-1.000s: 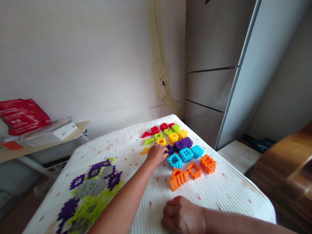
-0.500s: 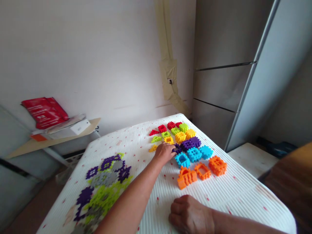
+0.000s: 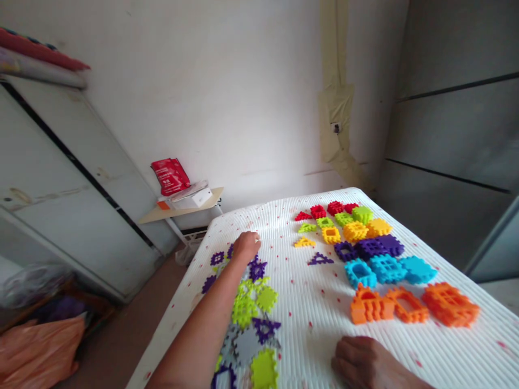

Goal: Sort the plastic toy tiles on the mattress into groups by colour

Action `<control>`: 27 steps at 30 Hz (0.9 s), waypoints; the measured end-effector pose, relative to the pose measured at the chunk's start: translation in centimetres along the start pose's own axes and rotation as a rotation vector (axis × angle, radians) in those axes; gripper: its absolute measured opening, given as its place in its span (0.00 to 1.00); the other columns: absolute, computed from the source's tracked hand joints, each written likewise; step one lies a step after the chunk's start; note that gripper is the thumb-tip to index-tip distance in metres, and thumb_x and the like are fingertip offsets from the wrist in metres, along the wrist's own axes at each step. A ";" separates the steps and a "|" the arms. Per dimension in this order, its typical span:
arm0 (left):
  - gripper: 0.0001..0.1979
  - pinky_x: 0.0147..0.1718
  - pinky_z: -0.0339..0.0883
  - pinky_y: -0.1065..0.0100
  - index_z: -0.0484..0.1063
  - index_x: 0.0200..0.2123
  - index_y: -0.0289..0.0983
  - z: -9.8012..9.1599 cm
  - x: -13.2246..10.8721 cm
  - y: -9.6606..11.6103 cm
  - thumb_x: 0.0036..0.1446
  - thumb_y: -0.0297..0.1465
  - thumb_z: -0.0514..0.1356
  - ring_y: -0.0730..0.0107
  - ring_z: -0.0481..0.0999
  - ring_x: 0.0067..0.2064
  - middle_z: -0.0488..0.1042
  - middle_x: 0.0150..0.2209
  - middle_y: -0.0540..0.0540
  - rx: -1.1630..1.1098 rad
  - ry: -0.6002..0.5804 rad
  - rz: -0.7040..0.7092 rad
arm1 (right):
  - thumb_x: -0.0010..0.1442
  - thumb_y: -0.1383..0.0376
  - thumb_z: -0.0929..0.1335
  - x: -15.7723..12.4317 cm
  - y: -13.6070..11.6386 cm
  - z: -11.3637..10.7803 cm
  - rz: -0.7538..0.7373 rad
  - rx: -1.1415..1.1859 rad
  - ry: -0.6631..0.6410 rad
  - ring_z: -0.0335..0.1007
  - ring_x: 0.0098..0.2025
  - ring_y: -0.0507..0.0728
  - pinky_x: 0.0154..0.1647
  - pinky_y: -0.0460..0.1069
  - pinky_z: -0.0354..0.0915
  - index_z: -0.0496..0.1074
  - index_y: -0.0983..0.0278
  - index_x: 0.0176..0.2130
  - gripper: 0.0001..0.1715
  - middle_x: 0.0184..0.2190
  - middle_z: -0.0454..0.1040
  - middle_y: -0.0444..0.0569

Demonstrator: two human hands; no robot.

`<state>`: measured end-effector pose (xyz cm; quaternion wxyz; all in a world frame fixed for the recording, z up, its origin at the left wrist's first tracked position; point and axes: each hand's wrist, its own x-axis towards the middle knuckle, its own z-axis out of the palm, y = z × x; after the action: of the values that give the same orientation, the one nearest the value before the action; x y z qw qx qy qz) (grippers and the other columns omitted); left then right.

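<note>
Well, on the white cover (image 3: 312,319) our patch of joined purple and lime tiles (image 3: 263,298) lies left; our left hand (image 3: 246,246) curls over its far end, we cannot tell what it holds; our right hand (image 3: 365,363) rests fisted, seemingly empty

Flat mat of interlocked toothed tiles (image 3: 261,298), purple, lime-green and grey. It lies level along the 9 o'clock edge of the mattress (image 3: 316,308), running lengthwise from 12 to 6 o'clock.
</note>
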<state>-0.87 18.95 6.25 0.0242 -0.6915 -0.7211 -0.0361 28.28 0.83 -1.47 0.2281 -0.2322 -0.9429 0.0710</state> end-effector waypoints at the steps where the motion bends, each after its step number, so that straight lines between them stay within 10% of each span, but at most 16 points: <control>1: 0.14 0.41 0.66 0.65 0.75 0.41 0.40 -0.1 0.2 -1.9 0.55 0.35 0.54 0.60 0.74 0.47 0.77 0.44 0.41 0.020 -0.027 -0.079 | 0.67 0.68 0.56 0.0 0.0 0.0 0.003 0.004 -0.002 0.62 0.26 0.52 0.25 0.47 0.56 0.62 0.64 0.27 0.17 0.26 0.68 0.47; 6: 0.18 0.38 0.66 0.65 0.75 0.39 0.40 0.6 -0.2 -7.3 0.48 0.44 0.57 0.54 0.74 0.48 0.76 0.45 0.40 0.090 -0.125 -0.308 | 0.67 0.68 0.56 0.0 0.1 -0.1 0.004 0.005 -0.023 0.61 0.26 0.52 0.25 0.47 0.54 0.61 0.64 0.27 0.17 0.26 0.68 0.47; 17: 0.18 0.44 0.64 0.54 0.73 0.42 0.41 0.1 -0.7 -5.6 0.49 0.40 0.56 0.47 0.72 0.49 0.76 0.45 0.39 0.039 -0.019 -0.281 | 0.62 0.70 0.60 0.1 0.5 0.4 -0.013 -0.100 -0.055 0.56 0.25 0.52 0.24 0.49 0.48 0.60 0.63 0.27 0.11 0.25 0.66 0.44; 21: 0.16 0.40 0.67 0.65 0.72 0.41 0.40 -0.2 -2.6 -3.2 0.48 0.39 0.60 0.58 0.75 0.45 0.77 0.41 0.44 -0.748 0.018 -0.206 | 0.61 0.68 0.61 0.1 0.7 0.4 -0.023 -0.137 -0.070 0.54 0.24 0.51 0.23 0.49 0.47 0.60 0.63 0.27 0.10 0.25 0.65 0.44; 27: 0.19 0.34 0.69 0.64 0.71 0.40 0.40 0.9 -10.3 3.0 0.43 0.37 0.67 0.64 0.76 0.37 0.77 0.36 0.47 -1.815 -0.256 -0.227 | 0.60 0.68 0.61 -0.2 1.0 0.8 -0.042 -0.146 -0.030 0.57 0.24 0.51 0.23 0.48 0.50 0.61 0.63 0.27 0.09 0.24 0.66 0.45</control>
<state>2.57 8.93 4.54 -0.6107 -0.3693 -0.4769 -0.5131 28.43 1.62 -2.51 0.1979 -0.2272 -0.9535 0.0007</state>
